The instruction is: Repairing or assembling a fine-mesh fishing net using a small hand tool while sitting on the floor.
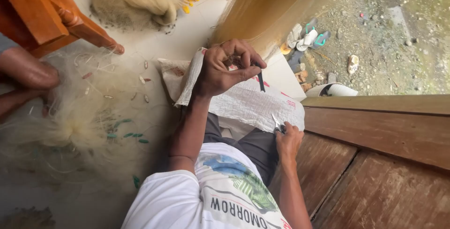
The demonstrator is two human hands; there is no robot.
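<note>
Two hands: left hand [225,69] curled tight around dark netting needle [260,81], right hand [288,140] closed on small scissors [277,123] against white woven sack [248,102].

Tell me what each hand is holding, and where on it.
Left hand pinches a dark netting needle at its top end. Right hand holds a small metal tool by its lower part; kind unclear.

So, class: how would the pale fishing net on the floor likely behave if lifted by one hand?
The net would probably sag limply, as it lies in a loose heap. Its fine mesh looks light. Its small floats might snag or tangle.
</note>
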